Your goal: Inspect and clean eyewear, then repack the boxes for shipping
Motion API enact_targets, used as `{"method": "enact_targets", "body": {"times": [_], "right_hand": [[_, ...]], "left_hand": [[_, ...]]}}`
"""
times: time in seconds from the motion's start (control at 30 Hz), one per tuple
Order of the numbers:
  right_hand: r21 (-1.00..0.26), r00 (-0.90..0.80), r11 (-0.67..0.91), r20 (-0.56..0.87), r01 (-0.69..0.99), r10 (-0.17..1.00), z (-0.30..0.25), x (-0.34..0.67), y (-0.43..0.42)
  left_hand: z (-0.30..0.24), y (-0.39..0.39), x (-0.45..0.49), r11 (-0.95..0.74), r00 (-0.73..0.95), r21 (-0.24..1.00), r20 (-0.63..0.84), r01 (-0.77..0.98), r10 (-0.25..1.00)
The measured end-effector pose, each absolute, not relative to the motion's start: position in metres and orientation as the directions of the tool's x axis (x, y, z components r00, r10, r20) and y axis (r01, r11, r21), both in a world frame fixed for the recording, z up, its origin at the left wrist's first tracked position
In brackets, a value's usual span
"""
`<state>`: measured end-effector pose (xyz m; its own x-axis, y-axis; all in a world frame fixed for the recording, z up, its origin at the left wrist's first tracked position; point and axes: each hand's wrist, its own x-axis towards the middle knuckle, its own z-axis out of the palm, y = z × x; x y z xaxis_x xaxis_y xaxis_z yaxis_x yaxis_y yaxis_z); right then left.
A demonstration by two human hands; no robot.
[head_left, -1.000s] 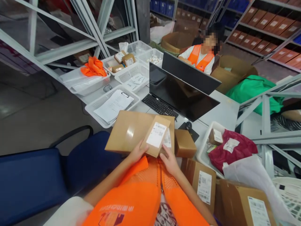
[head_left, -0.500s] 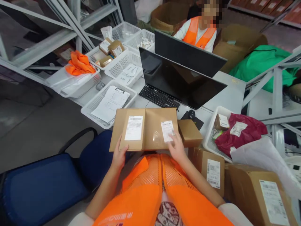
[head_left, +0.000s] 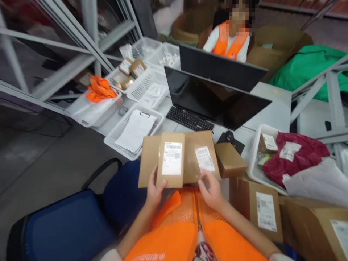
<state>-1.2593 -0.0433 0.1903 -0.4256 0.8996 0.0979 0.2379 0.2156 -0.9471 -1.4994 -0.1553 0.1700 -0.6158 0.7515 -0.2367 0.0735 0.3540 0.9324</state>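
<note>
A small cardboard box (head_left: 173, 181) with a white shipping label (head_left: 172, 159) lies flat against a larger, wider cardboard box (head_left: 190, 156) in front of my vest. My left hand (head_left: 154, 192) grips the small box at its lower left, thumb on the front face. On the larger box is a second white label (head_left: 204, 159), slightly tilted. My right hand (head_left: 210, 186) has its thumb and forefinger curled together by the lower edge of that label; whether anything is pinched between them is too small to make out.
Beyond the boxes stand a black keyboard (head_left: 189, 119) and monitor (head_left: 214, 98). A basket with a clipboard (head_left: 138, 130) is to the left, a basket with a maroon bag (head_left: 296, 156) to the right. A blue chair (head_left: 67, 221) and several cartons flank me. Across the desk sits a co-worker (head_left: 230, 40).
My left hand has shifted the small box rightward across the larger box. My right hand's fingers have drawn down from the label's face to its lower edge and curled. The view has swung slightly.
</note>
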Motion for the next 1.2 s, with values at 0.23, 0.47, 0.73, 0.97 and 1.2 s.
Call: {"method": "enact_targets", "body": {"times": [0.23, 0.47, 0.73, 0.97, 1.2], "right_hand": [[-0.895, -0.500, 0.331, 0.148, 0.298, 0.853, 0.218, -1.296, -0.037], [-0.952, -0.535, 0.195, 0.041, 0.235, 0.844, 0.214, -1.301, -0.037], [-0.970, -0.444, 0.151, 0.051, 0.191, 0.894, 0.208, -1.322, -0.035], [-0.953, -0.433, 0.221, 0.113, 0.208, 0.894, 0.203, -1.322, -0.037], [-0.683, -0.159, -0.028, -0.210, 0.729, 0.965, 0.184, -1.270, -0.020]], "left_hand": [[0.196, -0.122, -1.475, 0.147, -0.553, 0.966, -0.005, 0.214, 0.833], [0.207, -0.105, -1.481, -0.050, -0.563, 0.979, 0.154, 0.195, 0.812], [0.208, -0.099, -1.502, -0.138, -0.522, 0.970, 0.225, 0.199, 0.823], [0.209, -0.097, -1.512, -0.057, -0.590, 0.995, 0.094, 0.081, 0.802], [0.182, -0.106, -1.569, 0.059, -0.700, 0.965, -0.226, -0.255, 0.678]]}}
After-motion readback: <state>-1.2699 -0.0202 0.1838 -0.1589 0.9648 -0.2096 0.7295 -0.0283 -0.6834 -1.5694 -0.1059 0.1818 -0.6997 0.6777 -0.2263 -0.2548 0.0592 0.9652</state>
